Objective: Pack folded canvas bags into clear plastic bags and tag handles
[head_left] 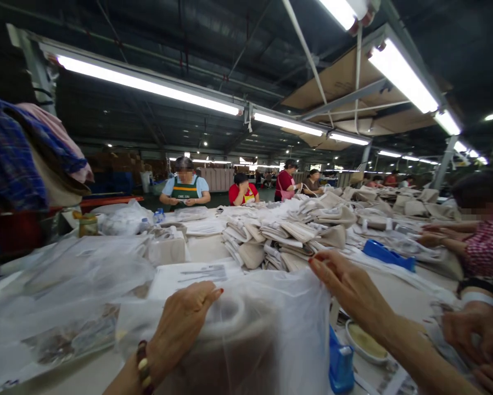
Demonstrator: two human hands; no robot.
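Note:
My left hand [184,312] is closed on the upper left edge of a translucent plastic bag [300,329], thumb lying along the top. At the bag's upper right corner, my right hand [349,280] pinches the plastic between thumb and fingers. Inside the bag a beige fabric piece [234,356] shows through, with a pale curved loop near its top. The bag stands upright in front of me, stretched between both hands. Just right of it is a blue tape dispenser [340,362], beside a white bowl [368,343] with something yellowish in it.
Piles of beige fabric pieces [287,236] cover the table's middle and far right. Filled plastic bags [73,285] lie at left. A second blue dispenser [388,255] is beyond my right hand. A co-worker's hands [472,329] work close by at right; other people sit or stand across the table.

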